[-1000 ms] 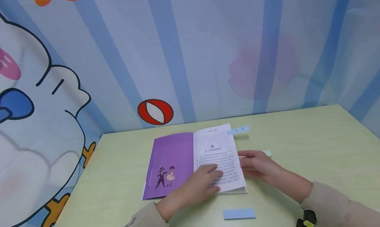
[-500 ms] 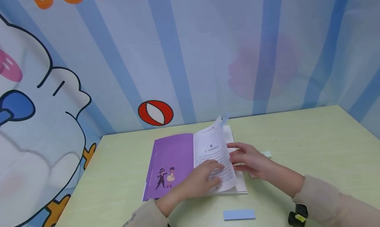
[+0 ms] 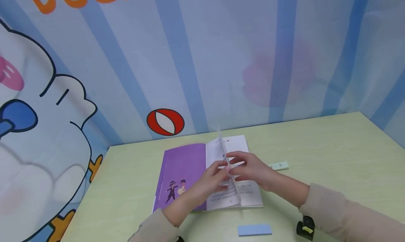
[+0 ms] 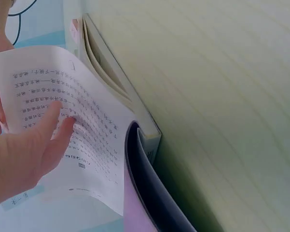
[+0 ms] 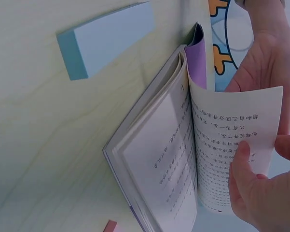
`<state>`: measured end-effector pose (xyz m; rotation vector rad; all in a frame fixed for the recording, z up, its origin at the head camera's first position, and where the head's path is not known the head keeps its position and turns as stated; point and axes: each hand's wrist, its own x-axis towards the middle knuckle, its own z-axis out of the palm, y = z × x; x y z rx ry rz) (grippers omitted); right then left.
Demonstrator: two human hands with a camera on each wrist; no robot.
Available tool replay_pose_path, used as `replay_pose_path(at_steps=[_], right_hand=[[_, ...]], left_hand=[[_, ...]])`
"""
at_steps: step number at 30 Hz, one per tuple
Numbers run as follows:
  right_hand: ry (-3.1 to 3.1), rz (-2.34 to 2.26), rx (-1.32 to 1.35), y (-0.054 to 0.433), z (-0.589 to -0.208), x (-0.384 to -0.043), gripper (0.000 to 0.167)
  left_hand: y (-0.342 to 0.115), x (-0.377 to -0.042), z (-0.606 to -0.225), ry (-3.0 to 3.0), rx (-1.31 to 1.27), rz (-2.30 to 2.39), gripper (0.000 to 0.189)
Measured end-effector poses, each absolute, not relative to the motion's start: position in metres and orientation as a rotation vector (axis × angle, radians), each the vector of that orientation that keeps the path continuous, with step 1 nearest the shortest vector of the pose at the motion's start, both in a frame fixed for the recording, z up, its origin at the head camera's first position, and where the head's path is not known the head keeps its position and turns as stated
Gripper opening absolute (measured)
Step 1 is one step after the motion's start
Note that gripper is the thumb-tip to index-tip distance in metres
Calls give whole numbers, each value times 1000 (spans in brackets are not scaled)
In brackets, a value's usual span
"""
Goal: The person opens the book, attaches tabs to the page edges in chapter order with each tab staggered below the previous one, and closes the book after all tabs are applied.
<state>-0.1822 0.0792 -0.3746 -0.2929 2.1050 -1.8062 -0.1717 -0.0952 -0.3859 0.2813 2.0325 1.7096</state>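
Observation:
An open book lies on the table, its purple inside cover (image 3: 185, 164) on the left and printed pages (image 3: 250, 196) on the right. One leaf (image 4: 82, 121) stands almost upright between the two hands. My left hand (image 3: 205, 185) touches the leaf's left face with extended fingers, as the left wrist view shows. My right hand (image 3: 253, 168) has its fingers against the other face, near the free edge. A pale blue paper tab (image 4: 21, 198) with writing sticks out from the leaf's edge.
A blue block-like pad (image 3: 254, 230) lies in front of the book. Right of the book, partly behind the right hand, lies a pale green strip (image 3: 280, 165). A small pink piece (image 5: 110, 226) shows in the right wrist view. A printed backdrop (image 3: 221, 59) rises behind the table.
The leaf has swung from lying on the right side to nearly upright. My right hand has moved left with it; my left hand has lifted slightly to meet it.

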Motion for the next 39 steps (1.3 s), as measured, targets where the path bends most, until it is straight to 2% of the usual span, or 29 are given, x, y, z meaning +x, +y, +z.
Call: replay_pose_path(at_steps=[13,21,27,39], right_hand=[[2345,-1683,-398,66,-380,-175,55],[2460,-1603,-602,64,-390,-172,58],[2386,-1636,-770,64,-395,-172,61],[2390,-1480,-869,58,-401,-166,63]], left_hand=[[-93,-172,-386,1929,-1,2067,45],[-101,-172,-392,1921,-58,2153,40],[-116,-173,-393,1938,-118,2167,39],[-159,-176,-398,2037,-229,2113,26]])
